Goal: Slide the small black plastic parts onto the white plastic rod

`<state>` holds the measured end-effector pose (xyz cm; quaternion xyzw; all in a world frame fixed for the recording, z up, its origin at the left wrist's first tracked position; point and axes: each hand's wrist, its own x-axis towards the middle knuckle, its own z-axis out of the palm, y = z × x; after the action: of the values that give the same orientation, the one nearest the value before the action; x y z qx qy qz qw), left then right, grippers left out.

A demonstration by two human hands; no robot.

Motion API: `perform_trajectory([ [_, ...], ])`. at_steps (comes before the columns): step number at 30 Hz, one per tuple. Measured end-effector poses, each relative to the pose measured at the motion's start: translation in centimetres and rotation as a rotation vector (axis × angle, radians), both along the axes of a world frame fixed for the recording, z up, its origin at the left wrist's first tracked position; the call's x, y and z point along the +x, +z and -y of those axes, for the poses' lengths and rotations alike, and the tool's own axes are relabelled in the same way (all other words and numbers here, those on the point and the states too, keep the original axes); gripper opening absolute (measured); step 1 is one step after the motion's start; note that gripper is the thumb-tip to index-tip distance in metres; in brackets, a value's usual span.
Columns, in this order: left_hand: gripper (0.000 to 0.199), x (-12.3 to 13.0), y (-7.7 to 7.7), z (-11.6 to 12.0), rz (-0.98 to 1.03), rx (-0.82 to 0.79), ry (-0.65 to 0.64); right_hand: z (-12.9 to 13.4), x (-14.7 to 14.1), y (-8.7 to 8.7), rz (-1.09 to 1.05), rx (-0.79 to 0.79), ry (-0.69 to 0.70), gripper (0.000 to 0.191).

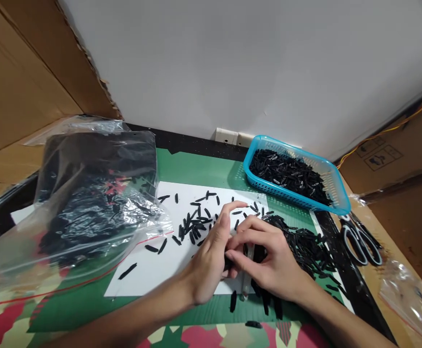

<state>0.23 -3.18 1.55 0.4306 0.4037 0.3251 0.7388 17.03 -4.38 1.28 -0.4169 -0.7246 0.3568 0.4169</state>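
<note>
My left hand [213, 253] and my right hand [265, 249] meet over the right part of a white sheet [142, 275]. Between them shows a bit of a small black strip [228, 262], pinched by the fingertips of both hands; the rest of it is hidden. The left index finger reaches forward, while its other fingers are mostly out of sight. Under my right hand lies a whitish, translucent stick-like thing [246, 285]. Loose black strips [194, 227] are scattered on the sheet, and a dense heap of black strips [307, 246] lies right of my right hand.
A blue plastic basket [256, 181] holding many black strips stands at the back right. To the left lies a clear zip bag [98, 222] with black pieces inside. Scissors [359, 241] and a small clear bag [404, 290] lie at the right. A wall [232, 63] rises behind.
</note>
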Motion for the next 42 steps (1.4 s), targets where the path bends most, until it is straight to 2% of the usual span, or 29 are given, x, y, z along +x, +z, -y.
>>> perform_trajectory([
  [2,0.071,0.1,-0.3,-0.2,0.018,0.008,-0.021,-0.1,0.2,0.1,-0.001,-0.042,0.043,0.006],
  [6,0.069,-0.1,-0.8,-0.7,0.029,0.081,-0.09,0.0,0.6,0.6,0.062,-0.044,0.093,0.02],
  [9,0.066,-0.2,-0.4,-0.8,-0.058,0.105,-0.094,0.2,0.4,0.7,0.049,-0.104,0.065,0.007],
  [12,0.063,-0.1,0.4,-0.7,-0.101,0.113,-0.092,0.1,0.3,0.6,0.018,-0.15,0.03,0.008],
  [16,0.064,-0.1,0.8,-0.8,-0.128,0.092,-0.135,-0.1,0.5,0.8,0.052,-0.132,0.057,0.007],
  [22,0.063,-0.3,0.2,-0.8,-0.213,0.132,-0.128,0.1,0.8,1.2,0.135,-0.075,0.078,0.016],
  [25,0.065,-0.4,-0.2,-0.9,-0.193,0.081,-0.163,0.1,1.3,1.1,0.223,-0.004,0.117,0.009],
  [27,0.064,-0.4,-0.3,-1.0,-0.167,0.042,-0.182,-0.1,1.7,0.8,0.308,0.099,0.169,0.005],
  [29,0.062,-0.2,-0.3,-1.1,-0.111,0.01,-0.19,-0.3,1.9,0.3,0.377,0.233,0.194,0.01],
  [32,0.057,0.0,-0.3,-1.2,-0.021,-0.011,-0.173,-0.5,1.8,-0.7,0.426,0.408,0.152,0.015],
  [34,0.054,0.1,-0.4,-1.2,0.001,-0.024,-0.156,-0.6,1.6,-1.0,0.419,0.463,0.103,0.016],
  [37,0.048,0.1,-0.4,-1.3,0.01,-0.032,-0.144,-0.6,1.5,-0.9,0.279,0.381,0.007,0.014],
  [42,0.037,0.0,-0.5,-1.3,0.023,0.001,-0.176,-0.9,2.0,0.0,0.017,0.062,-0.226,0.015],
])
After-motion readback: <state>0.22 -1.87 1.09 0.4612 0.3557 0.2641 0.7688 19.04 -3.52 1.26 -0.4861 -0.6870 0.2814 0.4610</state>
